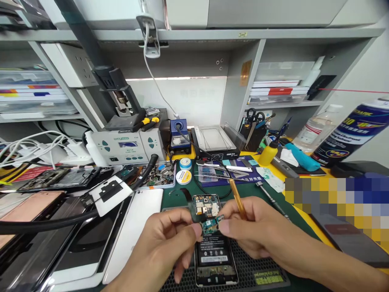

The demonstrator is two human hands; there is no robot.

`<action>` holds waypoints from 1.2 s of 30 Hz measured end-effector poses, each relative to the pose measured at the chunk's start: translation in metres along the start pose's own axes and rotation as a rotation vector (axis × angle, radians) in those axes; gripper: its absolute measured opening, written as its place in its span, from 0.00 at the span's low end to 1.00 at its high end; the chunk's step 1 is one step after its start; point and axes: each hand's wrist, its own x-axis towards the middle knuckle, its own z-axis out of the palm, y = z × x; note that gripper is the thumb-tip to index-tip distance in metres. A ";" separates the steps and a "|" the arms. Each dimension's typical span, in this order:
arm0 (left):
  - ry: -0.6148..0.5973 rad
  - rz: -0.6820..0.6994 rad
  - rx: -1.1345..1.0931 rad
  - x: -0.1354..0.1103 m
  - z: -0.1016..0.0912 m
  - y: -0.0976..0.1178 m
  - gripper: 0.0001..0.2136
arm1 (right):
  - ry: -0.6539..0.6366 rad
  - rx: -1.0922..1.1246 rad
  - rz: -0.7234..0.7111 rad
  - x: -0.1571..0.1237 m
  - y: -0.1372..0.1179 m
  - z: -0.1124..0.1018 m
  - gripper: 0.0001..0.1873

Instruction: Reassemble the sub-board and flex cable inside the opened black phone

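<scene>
"Pinching what, those two hands near the lower centre of the frame?"

"A small green circuit board (209, 227). The left hand (170, 239) grips its left end between thumb and forefinger, other fingers curled lower down."

"And the right hand (255, 223)?"

"Gripping the opposite end likewise, with a golden rod (237, 198) slanting up past its fingers. That forearm reaches in from the lower right corner; the left one rises from the bottom edge."

"What's beneath?"

"An opened phone (214, 249) on a black perforated mat (252, 267). Board and fingertips hide part of its middle."

"Anything crowding them?"

"A dark strip (186, 196) just beside the left fingertips, and tweezers (212, 176) beyond the phone. A white panel (142, 223) lies left of centre, a black hose (45, 225) crosses the devices at lower left, and a yellow bottle (267, 156) stands right of centre."
</scene>
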 end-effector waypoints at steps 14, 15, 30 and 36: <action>-0.125 -0.104 -0.237 0.004 -0.007 -0.002 0.10 | -0.126 0.342 0.196 0.004 -0.001 -0.002 0.15; -0.136 -0.106 -0.238 0.003 -0.007 -0.002 0.11 | -0.126 0.358 0.207 0.004 -0.001 -0.002 0.15; -0.150 -0.129 -0.193 0.000 -0.001 0.000 0.14 | -0.115 0.476 0.274 0.005 0.000 -0.004 0.22; -0.187 -0.119 -0.166 0.000 -0.001 0.001 0.14 | -0.136 0.479 0.299 0.006 0.000 -0.005 0.21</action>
